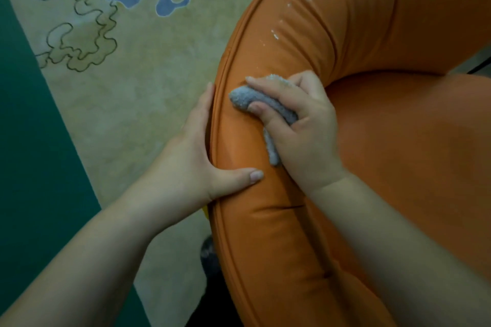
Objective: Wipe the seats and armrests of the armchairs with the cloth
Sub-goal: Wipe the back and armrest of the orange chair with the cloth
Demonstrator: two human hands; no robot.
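Our right hand [297,125] has its grip curled around a bunched grey cloth [249,99], thumb and forefinger pinching it while the rest of the fingers fold over the top. The cloth pokes out ahead of the grip toward the left, with a short tail hanging out beneath the palm, and it is pressed against the rounded top of the orange armrest [255,194]. Our left hand [196,151] lies flat, fingers straight and together along the outer piped seam of that armrest, its thumb spread across the top just beside the cloth's tail. Further up the armrest we see a few white smears [275,34]. The orange seat [411,146] sits to the right of the grip. Left of the armchair lies a beige rug [127,103] with blue swirls, and beyond its edge a green floor [29,154].
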